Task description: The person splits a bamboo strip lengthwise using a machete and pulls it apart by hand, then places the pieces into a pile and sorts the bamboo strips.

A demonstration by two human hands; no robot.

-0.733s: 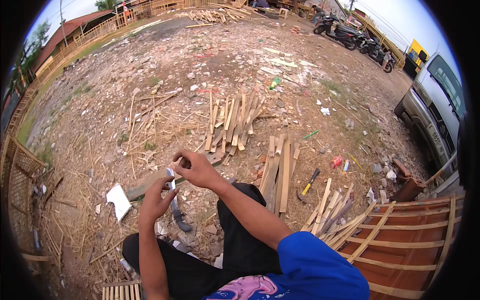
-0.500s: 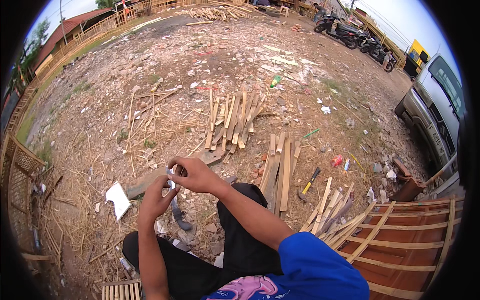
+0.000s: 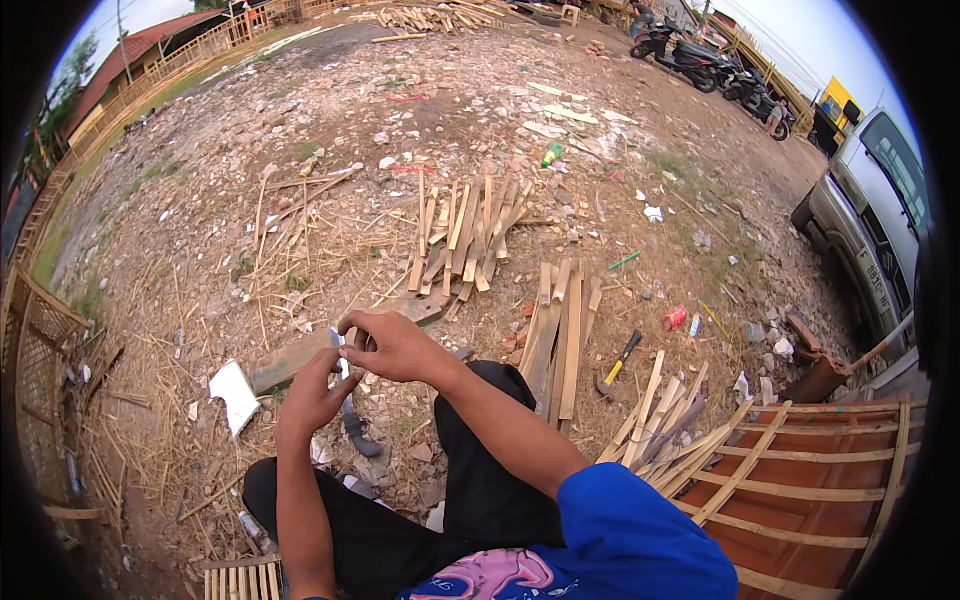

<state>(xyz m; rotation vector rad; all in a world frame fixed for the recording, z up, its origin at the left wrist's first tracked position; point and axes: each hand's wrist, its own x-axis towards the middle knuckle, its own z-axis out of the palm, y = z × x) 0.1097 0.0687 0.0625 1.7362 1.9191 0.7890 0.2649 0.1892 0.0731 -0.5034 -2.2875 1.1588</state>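
My left hand (image 3: pixel 316 388) and my right hand (image 3: pixel 397 347) meet in front of me above the ground, fingers bent and fingertips pinched close together. Whatever they pinch, if anything, is too small to make out. Behind the fingers in the picture runs the pale blade of a machete-like knife (image 3: pixel 352 420), its dark, hooked handle pointing toward me. The hands partly cover this blade, and I cannot tell whether they touch it. Beyond them a weathered plank (image 3: pixel 285 366) lies on the ground.
Wood strips lie in a far bundle (image 3: pixel 465 235) and a nearer bundle (image 3: pixel 563 340). A yellow-handled hammer (image 3: pixel 618 365) rests right of them. A white broken piece (image 3: pixel 234 398) lies left. A slatted bamboo frame (image 3: pixel 800 490) covers the lower right, near a parked vehicle (image 3: pixel 875 220).
My hands stay together in almost the same place. The right fingers have shifted very slightly; nothing else has visibly moved.
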